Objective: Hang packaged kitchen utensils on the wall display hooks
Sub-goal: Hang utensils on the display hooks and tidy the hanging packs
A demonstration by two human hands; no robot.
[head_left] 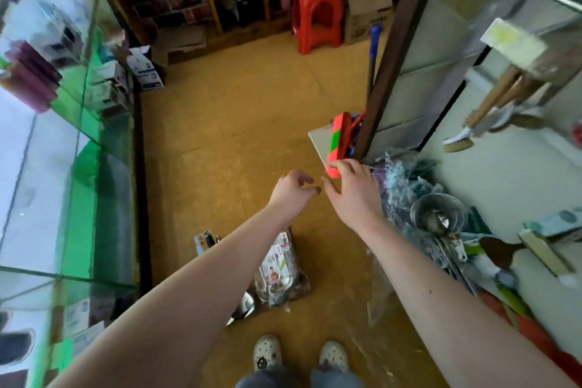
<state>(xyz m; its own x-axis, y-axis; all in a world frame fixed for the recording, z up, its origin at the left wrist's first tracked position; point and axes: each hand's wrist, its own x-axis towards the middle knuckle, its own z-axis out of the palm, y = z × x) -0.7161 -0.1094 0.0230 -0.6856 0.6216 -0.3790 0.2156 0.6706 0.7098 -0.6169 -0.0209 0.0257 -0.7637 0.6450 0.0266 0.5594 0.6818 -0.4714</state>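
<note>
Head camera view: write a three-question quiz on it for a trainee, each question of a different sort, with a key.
1. True or false: the left hand holds a packaged utensil.
2. What colour is the plastic stool at the back? A blue, B red, C green.
3. Fill in the gap: the clear packet ahead of the shoes lies on the ____.

Key: 1 false, its fingers are loosely curled around nothing; 2 B; 3 floor.
</note>
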